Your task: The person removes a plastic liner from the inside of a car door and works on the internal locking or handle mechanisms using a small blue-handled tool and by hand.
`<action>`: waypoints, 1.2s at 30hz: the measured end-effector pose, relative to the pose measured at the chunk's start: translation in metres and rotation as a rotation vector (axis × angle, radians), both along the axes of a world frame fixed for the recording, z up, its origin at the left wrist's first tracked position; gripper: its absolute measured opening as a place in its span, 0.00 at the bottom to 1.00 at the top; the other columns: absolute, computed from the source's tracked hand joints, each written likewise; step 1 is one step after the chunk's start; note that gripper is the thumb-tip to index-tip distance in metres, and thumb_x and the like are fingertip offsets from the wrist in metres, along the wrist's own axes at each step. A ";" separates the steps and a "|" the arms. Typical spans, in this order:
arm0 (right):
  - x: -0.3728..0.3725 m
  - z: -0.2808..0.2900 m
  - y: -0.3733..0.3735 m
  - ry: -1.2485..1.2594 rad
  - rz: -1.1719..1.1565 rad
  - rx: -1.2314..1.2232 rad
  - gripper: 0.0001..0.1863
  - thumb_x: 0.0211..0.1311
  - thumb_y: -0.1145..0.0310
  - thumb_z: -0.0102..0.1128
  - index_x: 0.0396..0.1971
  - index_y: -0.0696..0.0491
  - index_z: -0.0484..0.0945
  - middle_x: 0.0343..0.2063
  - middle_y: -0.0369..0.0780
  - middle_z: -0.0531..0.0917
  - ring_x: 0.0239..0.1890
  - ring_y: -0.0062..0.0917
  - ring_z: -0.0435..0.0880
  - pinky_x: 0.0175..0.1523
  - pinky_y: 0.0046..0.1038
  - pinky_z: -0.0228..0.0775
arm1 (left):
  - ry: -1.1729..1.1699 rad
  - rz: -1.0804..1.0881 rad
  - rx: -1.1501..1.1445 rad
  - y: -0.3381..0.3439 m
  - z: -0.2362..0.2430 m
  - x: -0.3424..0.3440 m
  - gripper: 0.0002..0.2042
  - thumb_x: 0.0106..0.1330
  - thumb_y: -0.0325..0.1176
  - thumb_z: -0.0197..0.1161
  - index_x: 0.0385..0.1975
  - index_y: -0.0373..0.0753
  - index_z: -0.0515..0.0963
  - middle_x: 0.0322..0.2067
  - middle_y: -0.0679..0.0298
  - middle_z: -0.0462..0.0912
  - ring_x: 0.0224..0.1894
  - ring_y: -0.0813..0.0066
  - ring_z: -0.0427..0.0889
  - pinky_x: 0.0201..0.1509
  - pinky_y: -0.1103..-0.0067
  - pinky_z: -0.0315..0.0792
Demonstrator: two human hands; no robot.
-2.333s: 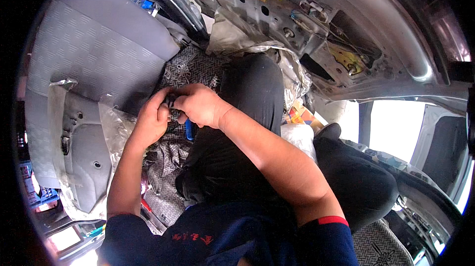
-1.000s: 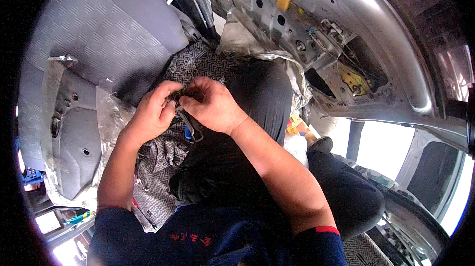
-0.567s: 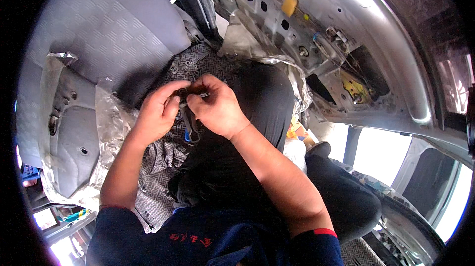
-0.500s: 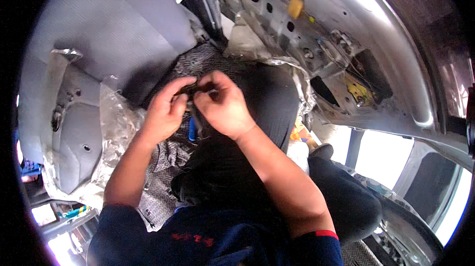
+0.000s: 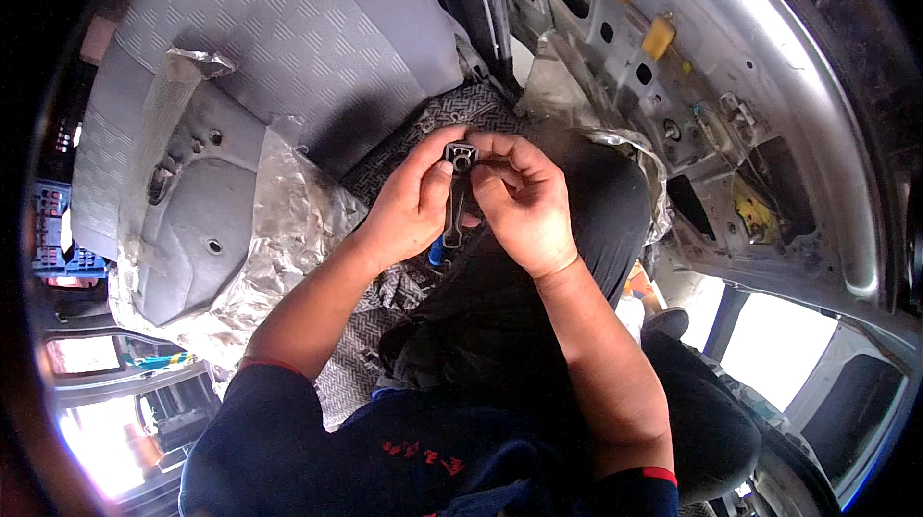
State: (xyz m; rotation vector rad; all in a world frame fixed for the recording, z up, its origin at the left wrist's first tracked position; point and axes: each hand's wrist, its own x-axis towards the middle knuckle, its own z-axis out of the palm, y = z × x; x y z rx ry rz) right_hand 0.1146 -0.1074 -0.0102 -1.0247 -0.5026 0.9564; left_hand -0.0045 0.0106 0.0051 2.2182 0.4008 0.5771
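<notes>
Both my hands meet above my lap, at the middle of the view. Between them is a small dark part (image 5: pixel 461 160) with a squarish end and a round hole in it. My left hand (image 5: pixel 409 202) pinches its left side between thumb and fingers. On the other side, the bent fingers and thumb of my right hand (image 5: pixel 531 209) grip it too. A narrow, looped grey piece (image 5: pixel 452 224) hangs below the squarish end; whether it belongs to the same part, I cannot tell. A blue object (image 5: pixel 436 251), partly hidden, lies beneath my hands.
A grey patterned seat (image 5: pixel 288 27) stands ahead on the left. Clear crinkled plastic (image 5: pixel 288 229) hangs beside a grey moulded panel (image 5: pixel 207 238). At right is a bare metal door shell (image 5: pixel 625 65) with holes and yellow foam pieces. Patterned dark fabric (image 5: pixel 356 363) lies under my legs.
The view has swung left, so the scene sits further right. My hands have tilted, and the held part's squarish end and round hole now show clearly. Both hands keep hold.
</notes>
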 end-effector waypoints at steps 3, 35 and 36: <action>0.003 -0.008 0.002 -0.087 -0.016 0.046 0.15 0.66 0.83 0.54 0.52 0.63 0.75 0.37 0.39 0.83 0.33 0.18 0.82 0.32 0.23 0.79 | 0.001 -0.020 -0.301 -0.007 0.005 0.003 0.18 0.76 0.26 0.43 0.64 0.39 0.66 0.48 0.56 0.79 0.40 0.72 0.83 0.40 0.76 0.80; -0.005 -0.023 0.011 -1.236 -0.095 -0.103 0.05 0.52 0.73 0.64 0.24 0.56 0.75 0.23 0.47 0.81 0.27 0.47 0.82 0.32 0.43 0.75 | 0.491 -0.095 -0.061 0.026 0.014 -0.028 0.15 0.69 0.36 0.56 0.49 0.32 0.71 0.39 0.42 0.81 0.44 0.42 0.81 0.48 0.61 0.74; -0.004 -0.024 0.012 -1.230 -0.078 -0.102 0.05 0.52 0.73 0.64 0.24 0.56 0.75 0.23 0.47 0.81 0.27 0.47 0.82 0.32 0.43 0.75 | 0.554 -0.083 -0.071 0.027 0.014 -0.027 0.16 0.69 0.38 0.55 0.48 0.32 0.71 0.41 0.39 0.81 0.46 0.38 0.80 0.49 0.59 0.74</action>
